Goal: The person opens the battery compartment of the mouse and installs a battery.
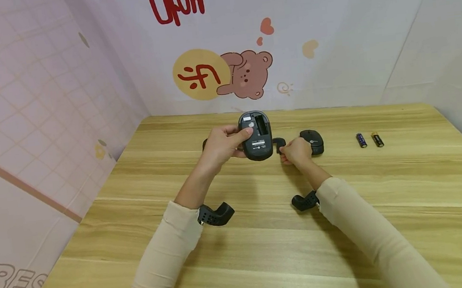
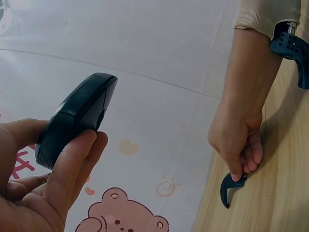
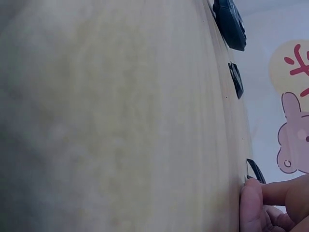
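Raised above the table, a black computer mouse [image 1: 258, 148] shows its underside with an uncovered battery slot. My left hand [image 1: 219, 146] grips it by the side, thumb across the underside; the left wrist view shows the mouse [image 2: 72, 116] edge-on. Low at the tabletop, my right hand [image 1: 298, 152] pinches one end of a small curved black mouse cover [image 1: 280, 144], also visible as a dark hooked cover [image 2: 226, 192] in the left wrist view. Beside that hand lies a second black mouse [image 1: 315, 140], partly hidden by it.
Two batteries, one blue [image 1: 361, 140] and one black and gold [image 1: 377, 139], lie to the right on the wooden table [image 1: 267, 248]. Behind my left hand are mostly hidden dark things; the right wrist view shows a dark rounded object [image 3: 230, 24] and a smaller flat piece [image 3: 236, 80].
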`<state>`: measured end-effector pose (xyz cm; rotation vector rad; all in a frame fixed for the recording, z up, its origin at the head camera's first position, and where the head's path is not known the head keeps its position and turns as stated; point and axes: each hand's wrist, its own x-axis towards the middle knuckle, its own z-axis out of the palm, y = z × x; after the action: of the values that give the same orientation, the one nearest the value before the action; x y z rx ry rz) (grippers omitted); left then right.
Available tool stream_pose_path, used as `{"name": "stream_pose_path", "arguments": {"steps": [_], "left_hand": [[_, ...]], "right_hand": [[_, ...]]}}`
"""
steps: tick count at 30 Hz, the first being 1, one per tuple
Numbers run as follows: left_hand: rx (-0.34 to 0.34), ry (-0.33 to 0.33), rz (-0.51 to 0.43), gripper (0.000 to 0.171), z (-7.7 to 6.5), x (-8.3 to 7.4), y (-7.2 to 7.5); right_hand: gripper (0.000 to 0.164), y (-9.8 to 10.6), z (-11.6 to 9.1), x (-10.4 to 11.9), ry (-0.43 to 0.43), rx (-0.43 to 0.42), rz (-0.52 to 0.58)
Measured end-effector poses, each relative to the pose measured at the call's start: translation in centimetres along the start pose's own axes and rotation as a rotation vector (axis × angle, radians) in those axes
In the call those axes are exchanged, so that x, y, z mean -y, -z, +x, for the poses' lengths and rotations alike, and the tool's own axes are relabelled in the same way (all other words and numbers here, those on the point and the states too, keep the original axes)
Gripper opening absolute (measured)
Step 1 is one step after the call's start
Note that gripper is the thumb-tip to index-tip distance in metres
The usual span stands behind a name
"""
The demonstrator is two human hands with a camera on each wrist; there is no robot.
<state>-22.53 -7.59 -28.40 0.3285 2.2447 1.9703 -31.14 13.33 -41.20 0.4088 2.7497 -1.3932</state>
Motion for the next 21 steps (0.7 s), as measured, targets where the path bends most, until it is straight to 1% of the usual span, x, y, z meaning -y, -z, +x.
{"name": "stream_pose_path", "arguments": {"steps": [6, 9, 15, 21], "left_hand": [[0.000, -0.006, -0.002, 0.031, -0.05, 0.03, -0.08], [0.001, -0.011, 0.001, 0.031, -0.13, 0.00, -0.09], [-0.004, -0.012, 0.010, 0.031, -0.28, -0.04, -0.08], [-0.008, -0.014, 0.009, 0.031, -0.41, -0.13, -0.05]], "right_hand": [[0.021, 0.03, -0.16, 0.13, 0.049, -0.027, -0.068], [0.022, 0.05, -0.24, 0.11, 0.064, -0.024, -0.084], [0.019, -0.02, -0.23, 0.13, 0.053, -0.012, -0.062], [0.019, 0.09, -0.21, 0.19, 0.057, -0.012, -0.101]]}}
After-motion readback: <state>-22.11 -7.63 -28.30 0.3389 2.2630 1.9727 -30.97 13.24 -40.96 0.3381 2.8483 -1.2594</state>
